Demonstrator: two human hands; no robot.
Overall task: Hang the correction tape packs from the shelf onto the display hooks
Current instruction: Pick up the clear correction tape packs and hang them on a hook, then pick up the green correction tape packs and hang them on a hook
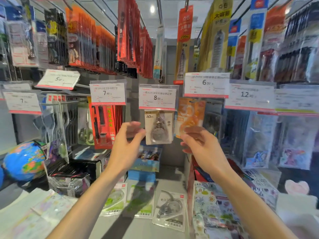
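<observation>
A beige correction tape pack [159,128] marked 40m hangs on a hook under the 8.00 price tag [157,97]. My left hand [128,140] is raised beside its left edge, fingers loosely spread and blurred, holding nothing. To the right, an orange correction tape pack [189,114] hangs slightly tilted under the 6.00 tag [206,85]. My right hand [200,142] pinches its lower edge. Three more packs lie flat on the shelf below: two green ones [114,199] [144,202] and a grey one [170,207].
Red packs [105,125] hang left of the beige one, with scissors [85,128] beyond them. A globe [24,161] and black boxes [72,171] sit at the left. Sticker sheets [217,204] lie at the right of the shelf. Pen packs hang overhead.
</observation>
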